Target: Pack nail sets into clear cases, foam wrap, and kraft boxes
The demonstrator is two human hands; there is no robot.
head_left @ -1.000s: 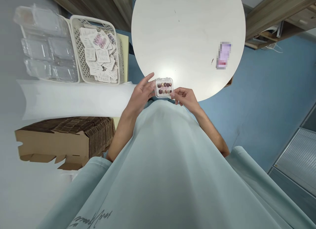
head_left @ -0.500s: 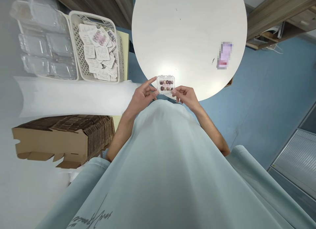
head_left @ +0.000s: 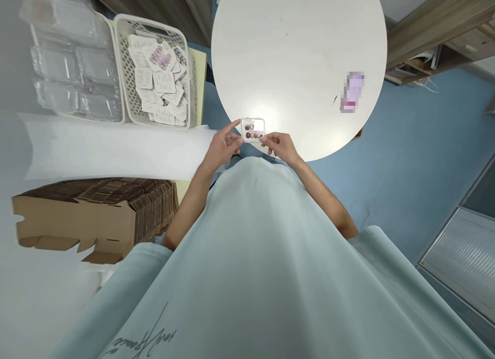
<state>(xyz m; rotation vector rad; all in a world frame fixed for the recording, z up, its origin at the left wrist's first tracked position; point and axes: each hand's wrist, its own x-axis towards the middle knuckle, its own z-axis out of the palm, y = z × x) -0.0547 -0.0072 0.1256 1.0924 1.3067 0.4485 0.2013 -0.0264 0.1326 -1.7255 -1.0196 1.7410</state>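
Evidently both sets of fingers have hold of the clear case [head_left: 253, 130]: those of the right hand [head_left: 283, 146] pinch its lower right corner, nearly closed, while those of the left hand [head_left: 221, 148] keep its left edge, thumb at the lower corner, index finger stretched to the upper one, the rest loosely curled. The case is at the near edge of the white counter [head_left: 301, 49]; whether it touches the surface I cannot tell.

Inside, small coloured pieces [head_left: 248, 135] sit in two rows, so the loading looks at least largely done. Pale brightness covers the right of the upper row, so I cannot say whether that stretch is filled; nor is it plain whether the lid is closed, which leaves what remains uncertain.

Just below, the pale shirt [head_left: 247, 256] crowds the near side. Farther right on the counter lies a blurred purple item [head_left: 352, 92], well apart from the hands and not in their way. To the left are a perforated basket [head_left: 122, 65] of loose cards [head_left: 164, 82], clear containers [head_left: 56, 62], a white sheet [head_left: 124, 150] and a stack of folded cardboard [head_left: 73, 219], all out of the fingers' grasp.
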